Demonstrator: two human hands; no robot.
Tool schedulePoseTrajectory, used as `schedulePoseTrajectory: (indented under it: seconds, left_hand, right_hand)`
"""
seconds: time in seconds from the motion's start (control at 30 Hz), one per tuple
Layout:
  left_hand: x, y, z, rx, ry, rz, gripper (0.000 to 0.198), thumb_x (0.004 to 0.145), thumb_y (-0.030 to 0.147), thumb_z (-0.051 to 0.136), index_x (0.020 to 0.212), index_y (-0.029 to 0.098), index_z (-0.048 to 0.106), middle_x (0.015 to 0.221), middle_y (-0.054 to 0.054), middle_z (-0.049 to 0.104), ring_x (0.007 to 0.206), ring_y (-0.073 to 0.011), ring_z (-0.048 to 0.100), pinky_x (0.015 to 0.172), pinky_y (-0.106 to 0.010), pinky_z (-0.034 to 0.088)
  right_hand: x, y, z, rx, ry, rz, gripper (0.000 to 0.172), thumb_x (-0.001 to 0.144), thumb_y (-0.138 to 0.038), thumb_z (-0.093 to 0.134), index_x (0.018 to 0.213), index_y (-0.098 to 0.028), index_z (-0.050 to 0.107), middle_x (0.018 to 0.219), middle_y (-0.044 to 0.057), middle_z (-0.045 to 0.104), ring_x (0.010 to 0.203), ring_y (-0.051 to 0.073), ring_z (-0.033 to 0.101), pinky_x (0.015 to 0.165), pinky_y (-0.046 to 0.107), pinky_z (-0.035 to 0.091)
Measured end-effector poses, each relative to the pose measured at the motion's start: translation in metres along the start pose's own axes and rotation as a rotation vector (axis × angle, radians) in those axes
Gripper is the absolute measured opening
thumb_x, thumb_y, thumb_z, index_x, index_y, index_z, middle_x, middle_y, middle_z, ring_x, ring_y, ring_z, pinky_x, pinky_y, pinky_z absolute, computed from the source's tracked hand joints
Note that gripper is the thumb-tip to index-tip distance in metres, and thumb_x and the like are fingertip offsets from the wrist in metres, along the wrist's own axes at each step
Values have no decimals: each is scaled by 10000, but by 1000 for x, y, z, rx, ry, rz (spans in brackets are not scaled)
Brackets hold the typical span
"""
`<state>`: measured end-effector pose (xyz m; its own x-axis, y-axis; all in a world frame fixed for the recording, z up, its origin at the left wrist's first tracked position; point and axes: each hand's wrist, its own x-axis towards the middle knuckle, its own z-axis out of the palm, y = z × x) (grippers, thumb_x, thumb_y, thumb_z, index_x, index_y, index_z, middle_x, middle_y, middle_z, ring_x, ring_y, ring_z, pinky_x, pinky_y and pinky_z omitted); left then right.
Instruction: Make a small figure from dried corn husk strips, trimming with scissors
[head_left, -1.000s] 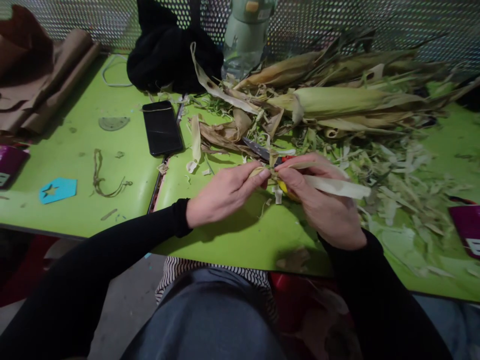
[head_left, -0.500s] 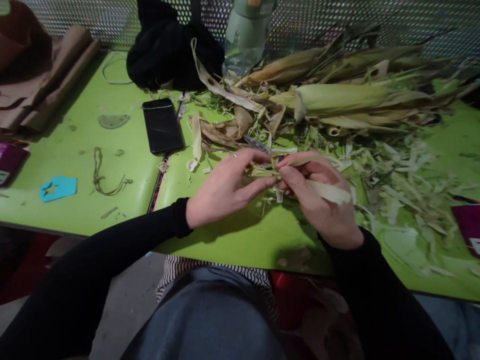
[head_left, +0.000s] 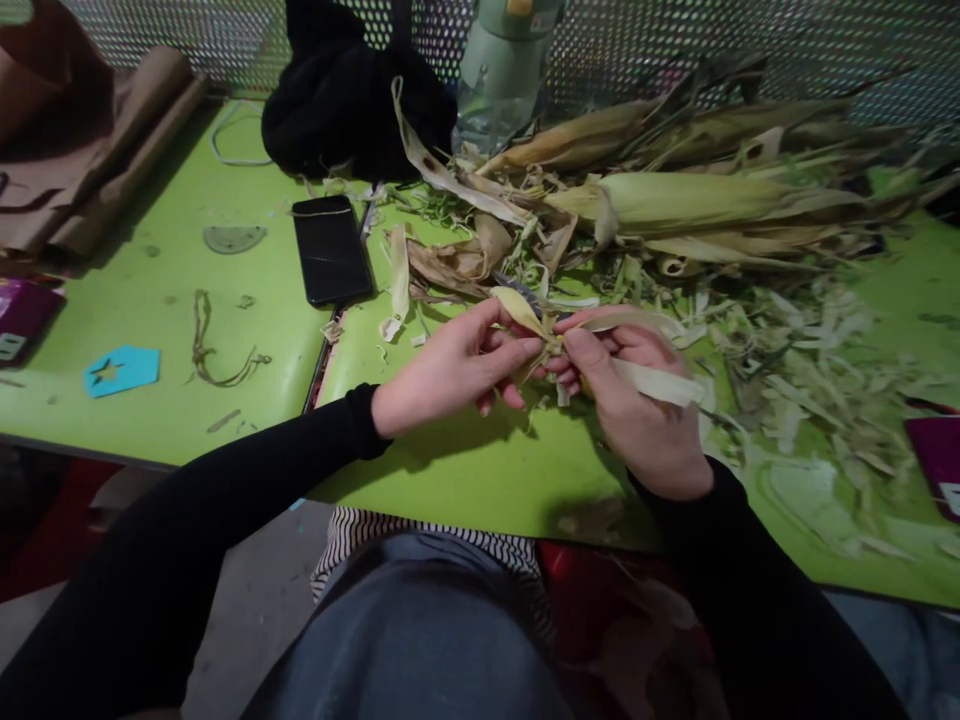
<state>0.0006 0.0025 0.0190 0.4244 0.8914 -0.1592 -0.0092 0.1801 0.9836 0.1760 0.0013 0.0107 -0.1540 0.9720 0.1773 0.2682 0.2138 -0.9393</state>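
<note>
Both hands meet over the green table (head_left: 465, 480), pinching a small bundle of pale corn husk strips (head_left: 654, 382). My left hand (head_left: 454, 368) has its fingers closed on a short yellowish husk piece (head_left: 517, 308) that points up and left. My right hand (head_left: 637, 400) grips the bundle, and a long pale strip runs out to the right between its fingers. Just behind the hands lies a pair of scissors (head_left: 525, 293), partly hidden by husk.
A heap of corn cobs in husk (head_left: 675, 200) and several loose scraps (head_left: 795, 370) fill the right of the table. A black phone (head_left: 331, 249), black bag (head_left: 345, 95), green bottle (head_left: 499, 70), brown paper (head_left: 82, 150), blue star tag (head_left: 121, 370) and twine (head_left: 214, 345) lie at left and back.
The hands have shifted slightly and kept working the husk bundle. My left fingers went from spread over it to pinching a short husk piece that now sticks up.
</note>
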Motion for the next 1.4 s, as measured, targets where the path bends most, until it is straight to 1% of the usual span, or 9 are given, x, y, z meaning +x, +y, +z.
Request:
schedulePoseTrajectory:
  seconds: [0.2, 0.33, 0.47, 0.6, 0.73, 0.93, 1.07, 1.27, 1.4]
  left_hand:
    - [-4, 6, 3, -125, -39, -56, 56, 993, 197, 484, 962, 182, 440, 798, 15, 641, 539, -51, 611, 436, -159, 418]
    - [-7, 6, 6, -103, -14, -23, 185, 995, 202, 485, 823, 191, 418, 652, 66, 505, 489, -26, 444, 443, -168, 335]
    - [-9, 7, 8, -126, 25, 31, 193, 964, 200, 529, 795, 189, 436, 633, 71, 413, 531, -46, 362, 487, -191, 305]
    - [-9, 6, 8, -138, -33, 73, 239, 880, 295, 665, 816, 187, 461, 650, 70, 391, 554, -57, 346, 494, -213, 296]
    - [-6, -4, 8, -103, -57, 140, 312, 784, 312, 754, 832, 186, 473, 629, 83, 374, 551, -54, 336, 494, -212, 296]
    - [-4, -10, 12, -64, -111, 175, 120, 844, 212, 614, 884, 157, 515, 539, 116, 294, 480, -47, 248, 454, -211, 229]
    - [-8, -11, 13, 28, -103, 162, 86, 836, 176, 588, 830, 161, 503, 548, 106, 320, 493, -47, 269, 468, -207, 244]
    - [-13, -15, 16, 171, -36, 260, 101, 825, 186, 611, 845, 157, 516, 572, 95, 364, 515, -52, 318, 497, -204, 281]
    - [-11, -14, 15, 102, -14, 251, 146, 871, 254, 609, 943, 152, 533, 596, 85, 393, 514, -56, 343, 478, -203, 276]
  right_hand:
    - [-3, 2, 2, -51, -32, -101, 167, 936, -419, 623, 943, -254, 605, 667, -28, 590, 579, 147, 607, 500, 295, 445]
    - [-6, -1, 5, -45, -59, -55, 174, 930, -427, 619, 923, -256, 590, 658, -33, 576, 564, 140, 575, 525, 302, 455]
    - [-10, -3, 5, -8, 28, -35, 173, 914, -446, 640, 867, -280, 626, 718, -14, 616, 598, 143, 576, 531, 299, 462]
    - [-12, 3, 2, 41, 113, -40, 140, 905, -450, 666, 897, -310, 661, 783, -16, 666, 651, 145, 601, 560, 295, 476]
    - [-10, 8, 1, 55, 126, -45, 154, 889, -426, 698, 870, -278, 661, 743, -36, 670, 542, 108, 545, 492, 272, 432]
    - [-9, 7, 0, 32, 124, -47, 188, 892, -409, 697, 829, -242, 638, 641, -55, 620, 474, 87, 522, 447, 252, 403]
    - [-9, 5, 0, -24, 105, -56, 183, 905, -387, 678, 807, -244, 621, 623, -57, 583, 481, 97, 524, 444, 259, 384]
    - [-8, 6, -1, -146, 79, -74, 213, 915, -424, 659, 808, -242, 630, 637, -41, 542, 559, 112, 471, 520, 278, 363]
    - [-7, 4, -4, 1, 37, -36, 301, 936, -530, 589, 873, -239, 633, 713, -22, 579, 586, 116, 494, 513, 278, 365]
